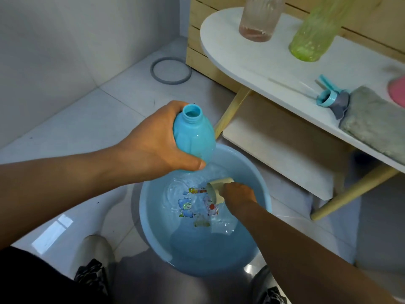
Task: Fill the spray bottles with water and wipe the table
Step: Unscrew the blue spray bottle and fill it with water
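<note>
My left hand (153, 141) grips a light blue bottle (194, 132) with its cap off, held upright above the far rim of a blue basin (153, 235) of water on the floor. My right hand (237, 194) holds a small cream cup (215, 189) tipped on its side, dipped at the water's surface in the basin. On the white table (252, 60) to the right lie the blue spray head (328, 94) with its tube and a grey cloth (377, 121).
A pink bottle (259, 18) and a green bottle (315, 34) stand at the back of the table. A pink thing (397, 91) shows at the right edge. A grey ring (171, 71) lies on the floor by a wooden crate (203, 53). My feet flank the basin.
</note>
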Available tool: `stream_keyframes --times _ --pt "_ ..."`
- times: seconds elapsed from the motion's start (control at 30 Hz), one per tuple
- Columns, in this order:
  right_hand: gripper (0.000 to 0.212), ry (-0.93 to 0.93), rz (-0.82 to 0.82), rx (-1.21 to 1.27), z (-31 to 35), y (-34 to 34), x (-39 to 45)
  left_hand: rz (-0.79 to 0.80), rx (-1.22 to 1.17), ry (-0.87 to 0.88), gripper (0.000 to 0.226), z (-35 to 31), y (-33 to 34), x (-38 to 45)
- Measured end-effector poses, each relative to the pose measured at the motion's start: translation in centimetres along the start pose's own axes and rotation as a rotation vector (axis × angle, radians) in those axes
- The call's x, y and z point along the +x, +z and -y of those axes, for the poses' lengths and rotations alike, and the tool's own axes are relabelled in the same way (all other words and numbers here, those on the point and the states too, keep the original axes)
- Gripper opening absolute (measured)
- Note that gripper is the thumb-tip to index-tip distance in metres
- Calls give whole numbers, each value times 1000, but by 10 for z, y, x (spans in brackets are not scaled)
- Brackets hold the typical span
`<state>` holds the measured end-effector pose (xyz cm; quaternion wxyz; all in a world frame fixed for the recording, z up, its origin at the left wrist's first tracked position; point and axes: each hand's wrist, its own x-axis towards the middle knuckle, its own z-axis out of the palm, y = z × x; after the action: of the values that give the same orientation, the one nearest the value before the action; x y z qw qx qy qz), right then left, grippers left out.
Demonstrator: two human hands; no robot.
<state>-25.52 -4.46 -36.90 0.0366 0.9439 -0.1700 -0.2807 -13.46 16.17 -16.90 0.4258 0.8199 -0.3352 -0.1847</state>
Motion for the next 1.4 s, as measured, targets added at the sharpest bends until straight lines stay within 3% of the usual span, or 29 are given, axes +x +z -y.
stream_keyframes --times 0.13,0.2,0.27,0.43,0.63,0.8,1.0,1.2,1.4 --pt "29 1 -30 157 8 5 -4 5 27 -9 91 -2 -6 -3" --pt "24 59 -32 405 6 3 -7 1 43 -15 91 -4 -10 -7" --pt "37 115 -26 717 -2 2 -9 2 46 -27 92 -4 -12 -9" --pt "44 127 -86 1130 -11 -14 -30 13 54 -18 90 -3 -20 -21" --pt "27 95 -183 1290 -29 -78 -74 11 82 -12 93 -2 -26 -32" --pt "39 28 -189 1326 -48 -139 -115 -8 66 -9 92 -2 -30 -38" --pt "43 -34 -352 1342 -61 -206 -159 -4 45 21 91 -7 -26 -42" --pt "50 -71 -561 1315 -59 -242 -180 40 41 69 85 -13 -21 -40" --pt "51 -125 -659 1303 -54 -259 -186 36 41 94 85 -14 -20 -33"
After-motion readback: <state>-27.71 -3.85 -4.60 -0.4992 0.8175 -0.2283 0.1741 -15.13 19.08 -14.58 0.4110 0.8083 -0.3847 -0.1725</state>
